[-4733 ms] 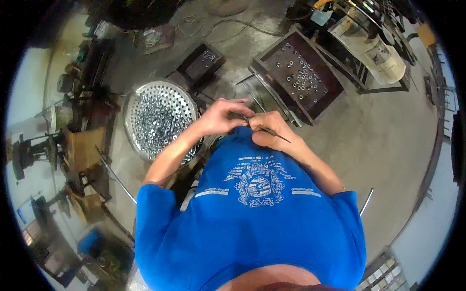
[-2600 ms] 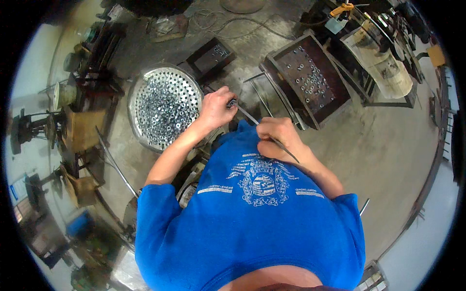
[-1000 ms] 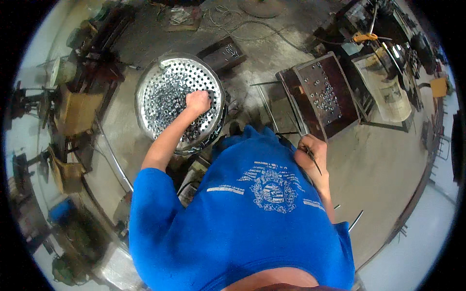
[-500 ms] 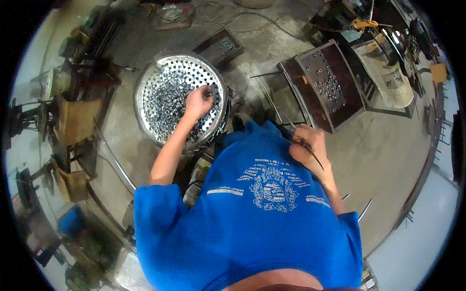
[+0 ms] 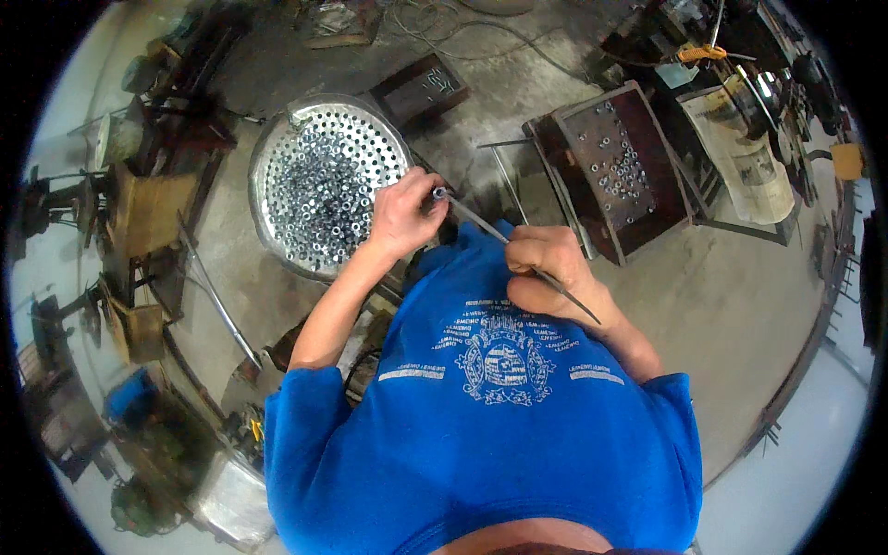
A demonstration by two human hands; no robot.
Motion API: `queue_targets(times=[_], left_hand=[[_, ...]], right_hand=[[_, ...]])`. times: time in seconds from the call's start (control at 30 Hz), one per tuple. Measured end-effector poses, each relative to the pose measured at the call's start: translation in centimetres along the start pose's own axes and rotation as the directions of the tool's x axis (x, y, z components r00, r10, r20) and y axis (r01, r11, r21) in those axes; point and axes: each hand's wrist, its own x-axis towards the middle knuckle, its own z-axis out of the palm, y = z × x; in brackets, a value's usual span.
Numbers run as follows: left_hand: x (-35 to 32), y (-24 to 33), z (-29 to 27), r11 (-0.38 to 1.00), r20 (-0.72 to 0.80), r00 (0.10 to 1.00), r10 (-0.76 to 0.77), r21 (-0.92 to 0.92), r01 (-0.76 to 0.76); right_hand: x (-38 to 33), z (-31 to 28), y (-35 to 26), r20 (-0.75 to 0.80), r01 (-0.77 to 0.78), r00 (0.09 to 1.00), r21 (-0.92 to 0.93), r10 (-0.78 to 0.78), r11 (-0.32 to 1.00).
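My left hand (image 5: 405,213) is closed, pinching a small metal nut (image 5: 438,193) by the right rim of a round perforated metal basin (image 5: 395,148). Many loose nuts (image 5: 319,199) lie heaped in that basin. In front of my blue shirt, my right hand (image 5: 555,266) is wrapped round a thin dark metal rod (image 5: 483,223) with a tapered end. The rod's far tip is at the nut; whether it has entered the hole I cannot tell.
On the right stands a rusty metal box (image 5: 638,231) with several nuts (image 5: 624,171) scattered inside. A smaller dark box (image 5: 416,92) sits beyond the basin. A cable (image 5: 504,37) trails over the concrete floor (image 5: 740,324). A long bar (image 5: 217,301) leans at left.
My left hand has come out of the basin to the right with a nut. My right hand has moved left, and the rod's tip now meets the nut.
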Motion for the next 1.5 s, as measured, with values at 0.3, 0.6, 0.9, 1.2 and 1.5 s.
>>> queue_targets(times=[0.3, 0.6, 0.9, 1.2, 1.5], left_hand=[[2.9, 3.6, 3.0, 0.930, 0.087, 0.926, 0.368, -0.015, -0.368], [10.9, 7.0, 16.6, 0.935, 0.307, 0.884, 0.353, -0.120, -0.333], [9.9, 1.4, 14.3, 0.982, 0.438, 0.882, 0.173, -0.147, -0.120], [-0.9, -15.0, 1.4, 0.709, 0.236, 0.741, -0.629, 0.564, 0.423], [-1.4, -15.0, 2.8, 0.821, 0.288, 0.822, -0.491, 0.470, 0.325]], right_hand=[[-0.8, -0.6, 3.6, -0.060, -0.048, 0.997, -0.112, 0.041, 0.993], [-11.5, -4.2, 2.0, -0.709, -0.463, 0.666, -0.148, 0.233, 0.874], [-13.9, -3.0, 2.8, -0.698, -0.496, 0.620, 0.004, 0.357, 0.868], [-9.7, -2.4, 2.3, -0.514, -0.411, 0.789, -0.036, 0.336, 0.911], [-7.2, -2.2, 1.8, -0.390, -0.356, 0.872, -0.088, 0.296, 0.930]])
